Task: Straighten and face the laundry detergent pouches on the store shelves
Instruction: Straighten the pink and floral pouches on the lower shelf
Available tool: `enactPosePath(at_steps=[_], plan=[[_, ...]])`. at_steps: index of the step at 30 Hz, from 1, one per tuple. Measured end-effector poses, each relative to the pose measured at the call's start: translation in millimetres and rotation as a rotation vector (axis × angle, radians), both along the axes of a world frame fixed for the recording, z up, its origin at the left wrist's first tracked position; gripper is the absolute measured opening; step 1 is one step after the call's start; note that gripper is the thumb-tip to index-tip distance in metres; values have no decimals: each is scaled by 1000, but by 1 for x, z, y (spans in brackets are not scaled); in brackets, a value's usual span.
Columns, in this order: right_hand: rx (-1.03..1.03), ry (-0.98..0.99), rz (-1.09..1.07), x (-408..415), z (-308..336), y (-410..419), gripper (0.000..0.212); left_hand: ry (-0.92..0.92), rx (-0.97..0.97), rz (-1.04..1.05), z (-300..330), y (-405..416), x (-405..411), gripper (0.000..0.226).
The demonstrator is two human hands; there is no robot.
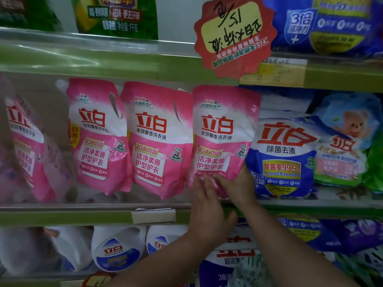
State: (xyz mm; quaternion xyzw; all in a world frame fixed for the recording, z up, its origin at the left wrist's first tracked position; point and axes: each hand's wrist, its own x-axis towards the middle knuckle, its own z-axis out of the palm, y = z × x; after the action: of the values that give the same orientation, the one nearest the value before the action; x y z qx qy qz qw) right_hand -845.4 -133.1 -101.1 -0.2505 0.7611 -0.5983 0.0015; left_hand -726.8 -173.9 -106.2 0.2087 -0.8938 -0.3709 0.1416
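Several pink detergent pouches stand in a row on the middle shelf (83,216). The rightmost pink pouch (221,129) leans a little to the right, its front facing out. My left hand (209,210) touches its bottom edge with straight fingers. My right hand (238,185) holds the pouch's lower right corner, fingers curled under it. Two more pink pouches (159,139) (97,133) stand upright to its left, and a blurred one (24,146) leans at the far left.
A blue pouch (284,154) stands right of the pink row, with a bear-printed bag (348,129) behind it. White jugs (118,247) fill the lower shelf. A red price sign (234,34) hangs upside down from the upper shelf edge.
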Motion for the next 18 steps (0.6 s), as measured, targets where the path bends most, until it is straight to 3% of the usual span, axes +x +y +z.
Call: enactPosePath(at_steps=[4, 7, 13, 18], plan=[[-36, -88, 107, 6, -1, -2, 70, 21, 140, 0, 2, 2, -5, 112], [-20, -132, 123, 6, -2, 3, 78, 29, 130, 2, 3, 0, -6, 116], [-201, -205, 165, 4, 2, 12, 35, 69, 170, 21, 6, -3, -8, 108], [-210, -90, 29, 6, 0, 17, 21, 56, 162, 14, 7, -3, -7, 108]])
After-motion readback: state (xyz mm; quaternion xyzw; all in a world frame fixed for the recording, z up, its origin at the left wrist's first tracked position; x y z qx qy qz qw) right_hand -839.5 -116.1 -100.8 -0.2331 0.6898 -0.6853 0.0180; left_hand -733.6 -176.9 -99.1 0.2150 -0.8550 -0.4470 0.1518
